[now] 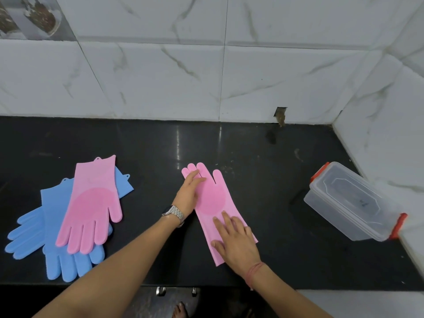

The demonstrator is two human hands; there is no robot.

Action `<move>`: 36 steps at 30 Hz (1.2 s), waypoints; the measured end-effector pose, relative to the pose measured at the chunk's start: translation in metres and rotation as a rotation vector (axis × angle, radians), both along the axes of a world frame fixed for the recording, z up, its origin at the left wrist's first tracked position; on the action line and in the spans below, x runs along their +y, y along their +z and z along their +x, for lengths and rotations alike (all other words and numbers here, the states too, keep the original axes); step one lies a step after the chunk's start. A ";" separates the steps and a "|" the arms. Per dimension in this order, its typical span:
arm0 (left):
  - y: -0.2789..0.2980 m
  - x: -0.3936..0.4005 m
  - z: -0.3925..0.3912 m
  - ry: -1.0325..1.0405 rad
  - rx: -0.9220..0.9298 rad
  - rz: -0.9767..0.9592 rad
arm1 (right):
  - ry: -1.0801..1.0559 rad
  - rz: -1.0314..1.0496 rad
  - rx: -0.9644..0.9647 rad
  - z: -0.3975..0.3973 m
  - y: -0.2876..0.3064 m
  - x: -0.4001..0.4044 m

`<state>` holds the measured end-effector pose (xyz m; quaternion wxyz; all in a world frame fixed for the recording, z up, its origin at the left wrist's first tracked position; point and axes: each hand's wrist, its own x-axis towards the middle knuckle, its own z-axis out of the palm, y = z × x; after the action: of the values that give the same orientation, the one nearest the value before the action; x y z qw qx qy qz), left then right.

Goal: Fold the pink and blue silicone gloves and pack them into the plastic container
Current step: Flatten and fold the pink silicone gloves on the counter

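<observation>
My left hand [188, 192] and right hand [236, 243] press flat, fingers straight, on a pink glove [214, 198] mid-desk [263, 161]. Other gloves [75, 216] lie piled left; the lidded container [351, 203] sits right, by the tiled wall [390, 134].

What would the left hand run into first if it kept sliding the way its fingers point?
The left hand lies flat on the pink glove, fingers pointing up and right. Going on, it would cross the glove's fingers, then bare black counter, and probably reach the tiled wall last.
</observation>
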<state>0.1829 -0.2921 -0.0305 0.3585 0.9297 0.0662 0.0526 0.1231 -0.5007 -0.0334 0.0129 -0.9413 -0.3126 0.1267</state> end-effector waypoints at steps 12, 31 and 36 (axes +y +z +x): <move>-0.007 0.011 0.028 0.123 -0.051 -0.104 | -0.050 0.119 -0.016 0.015 -0.008 0.029; -0.010 -0.003 0.030 0.097 -0.007 0.032 | -0.195 0.144 -0.070 0.086 -0.027 0.063; 0.001 0.024 0.012 0.054 -0.016 0.032 | -0.199 0.148 -0.091 0.090 -0.028 0.065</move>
<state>0.1953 -0.2685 -0.0299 0.3424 0.9328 0.0875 0.0706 0.2128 -0.4362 -0.0618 0.0809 -0.9689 -0.2263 0.0587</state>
